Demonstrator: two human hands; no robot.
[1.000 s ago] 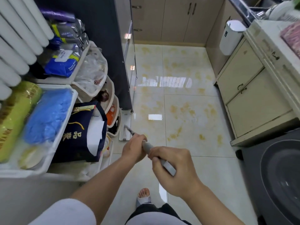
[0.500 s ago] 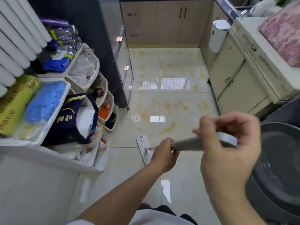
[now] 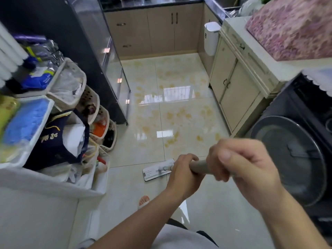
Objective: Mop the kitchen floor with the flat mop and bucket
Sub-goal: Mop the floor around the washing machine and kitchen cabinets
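White flat mop point(image 3: 158, 170) on glossy floor point(image 3: 179, 108)

Pale kitchen, yellow-mottled tiles, dark appliances.

Glossy cream floor point(image 3: 179, 108) blotched with yellow-ochre marks; white mop head point(image 3: 154, 172) dotted with small holes, on a grey handle point(image 3: 198, 167). Beige cabinets point(image 3: 152, 31) under a black counter point(image 3: 152, 4); cream cupboard point(image 3: 237, 90) along the right edge, topped with a pink-and-mauve floral cloth point(image 3: 294, 27). White bin point(image 3: 211, 38). Black washing machine point(image 3: 294, 159) with dark grey round door. Navy bag point(image 3: 53, 141) with gold lettering; blue gloves point(image 3: 25, 123) in a white tray point(image 3: 38, 133); orange item point(image 3: 99, 128) in a beige perforated basket point(image 3: 89, 98).
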